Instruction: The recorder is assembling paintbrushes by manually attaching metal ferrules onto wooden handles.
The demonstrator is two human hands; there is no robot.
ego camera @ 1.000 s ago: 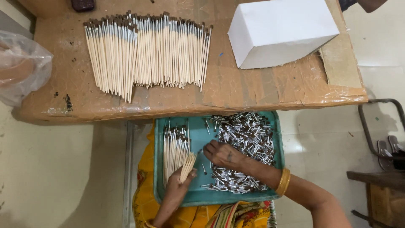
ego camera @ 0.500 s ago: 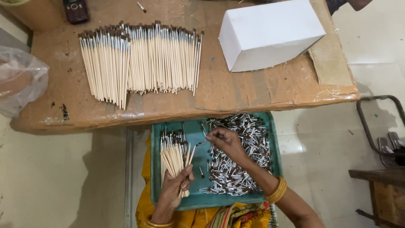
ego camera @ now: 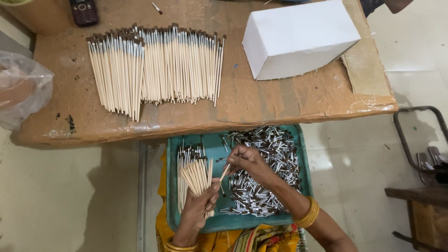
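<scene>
My left hand (ego camera: 198, 210) gripped a bundle of bare sticks (ego camera: 198, 175), my right hand (ego camera: 245, 161) seemingly pinched one ferrule (ego camera: 223, 160); many ferrules (ego camera: 266, 172) remained in the tray (ego camera: 186, 145).

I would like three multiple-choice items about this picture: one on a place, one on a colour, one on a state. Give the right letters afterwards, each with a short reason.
1. Where does the pile of small metal ferrules lie?
A. On the wooden table
B. In the right part of the tray
C. Inside the white box

2. What colour is the tray on the person's lap?
A. Teal green
B. Red
C. White

3. What is the left hand doing?
A. Resting flat and empty on the table
B. Gripping a fanned bundle of thin wooden sticks
C. Lifting the white box

Answers:
1. B, the silvery pieces fill the tray's right side, below the table edge.
2. A, its rim and floor show teal green.
3. B, its fingers close around the stick bundle, while the right hand pinches one stick at its tip.
</scene>
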